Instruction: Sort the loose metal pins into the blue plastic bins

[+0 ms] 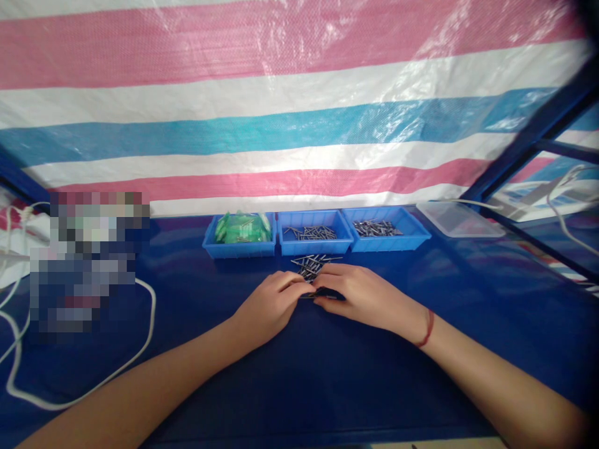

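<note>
A small heap of thin metal pins (311, 265), like nails or rivets, lies on the blue table just beyond my fingertips. My left hand (269, 305) is closed at the near left side of the heap, thumb and fingers pressed together. From the right, my right hand (360, 293) meets it with curled fingers, its thumb below and fingertips by the pins. Thin metal shows between the two hands, but my fingers hide what each one grips. Behind the heap, the middle blue bin (316, 246) holds similar pins (313, 232).
The left blue bin (241, 249) contains green packets (243, 228); the right bin (393, 242) has short metal pieces (377, 228). A clear plastic lid or tray (461, 219) lies further right. White cable (152, 312) loops across the left. Striped sheeting (281, 131) hangs behind.
</note>
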### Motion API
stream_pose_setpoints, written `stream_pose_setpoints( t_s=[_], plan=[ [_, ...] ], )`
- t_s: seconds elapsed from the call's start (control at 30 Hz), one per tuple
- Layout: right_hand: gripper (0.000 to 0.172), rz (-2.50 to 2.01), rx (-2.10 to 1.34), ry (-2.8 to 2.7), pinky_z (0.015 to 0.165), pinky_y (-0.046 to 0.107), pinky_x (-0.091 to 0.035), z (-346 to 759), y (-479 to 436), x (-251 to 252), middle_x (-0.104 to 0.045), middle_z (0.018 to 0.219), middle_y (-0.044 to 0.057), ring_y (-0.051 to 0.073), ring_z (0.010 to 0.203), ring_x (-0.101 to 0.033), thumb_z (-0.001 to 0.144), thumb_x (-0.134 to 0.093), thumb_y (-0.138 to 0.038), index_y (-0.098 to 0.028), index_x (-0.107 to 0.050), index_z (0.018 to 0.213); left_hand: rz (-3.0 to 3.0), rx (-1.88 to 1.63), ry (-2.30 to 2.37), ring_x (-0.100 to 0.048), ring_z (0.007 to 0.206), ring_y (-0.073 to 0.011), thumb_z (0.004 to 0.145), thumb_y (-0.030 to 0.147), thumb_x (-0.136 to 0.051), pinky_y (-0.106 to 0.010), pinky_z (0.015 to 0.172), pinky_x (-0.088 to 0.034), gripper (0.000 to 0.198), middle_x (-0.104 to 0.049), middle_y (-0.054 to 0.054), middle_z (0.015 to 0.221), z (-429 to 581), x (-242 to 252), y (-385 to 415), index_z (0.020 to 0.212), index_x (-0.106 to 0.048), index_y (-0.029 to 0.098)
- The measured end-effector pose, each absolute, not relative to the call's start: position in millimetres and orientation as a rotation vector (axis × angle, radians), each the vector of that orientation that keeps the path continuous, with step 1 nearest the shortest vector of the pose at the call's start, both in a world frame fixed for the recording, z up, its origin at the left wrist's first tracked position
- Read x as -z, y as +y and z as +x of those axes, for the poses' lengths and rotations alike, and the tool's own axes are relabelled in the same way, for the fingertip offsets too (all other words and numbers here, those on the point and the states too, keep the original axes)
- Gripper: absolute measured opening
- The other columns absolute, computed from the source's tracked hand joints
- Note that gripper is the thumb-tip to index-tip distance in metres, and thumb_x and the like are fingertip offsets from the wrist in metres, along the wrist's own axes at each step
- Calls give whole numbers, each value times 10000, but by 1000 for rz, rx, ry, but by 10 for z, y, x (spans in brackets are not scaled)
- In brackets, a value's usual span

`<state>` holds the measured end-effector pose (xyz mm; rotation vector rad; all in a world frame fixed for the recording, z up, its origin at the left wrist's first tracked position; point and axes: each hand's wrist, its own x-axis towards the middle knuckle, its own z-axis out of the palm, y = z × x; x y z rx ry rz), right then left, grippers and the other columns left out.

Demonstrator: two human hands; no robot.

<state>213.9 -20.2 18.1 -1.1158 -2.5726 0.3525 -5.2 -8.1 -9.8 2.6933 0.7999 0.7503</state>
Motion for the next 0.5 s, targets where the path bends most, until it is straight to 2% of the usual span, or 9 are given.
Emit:
stream_pose_setpoints(
  t_s=[0.1, 0.23, 0.3, 0.5],
  plan=[
    [142, -1099, -429, -2407, 744, 289, -448, 2090, -223, -163, -636, 903, 42, 176, 833, -602, 869, -587, -266, -195, -627, 985, 2587, -917, 790, -573, 1012, -171, 949, 134, -403, -309, 895, -469, 283, -598, -75, 1104, -51, 102, -74, 1159, -575, 212],
    [104, -1080, -664, -2077, 620, 245, -426, 1992, -243, -114, -613, 796, 7, 120, 662, -535, 863, -599, -295, -201, -625, 901, 2499, -1076, 769, -588, 979, -155, 940, 148, -449, -294, 873, -490, 241, -588, -69, 1061, -34, 59, -83, 1124, -588, 218],
    [145, -1087, -816, -1890, 584, 237, -423, 1952, -243, -77, -600, 759, 3, 112, 628, -519, 868, -589, -335, -192, -611, 862, 2474, -1130, 766, -590, 959, -151, 930, 143, -473, -291, 858, -497, 223, -587, -62, 1030, -22, 30, -94, 1101, -595, 217],
    [221, -1018, -1130, -1630, 651, 267, -488, 1893, -238, -17, -655, 816, 29, 151, 729, -601, 841, -606, -399, -183, -644, 866, 2437, -1176, 763, -593, 926, -131, 901, 114, -525, -259, 830, -498, 230, -588, -44, 1006, -7, 28, -116, 1096, -587, 219]
  ],
)
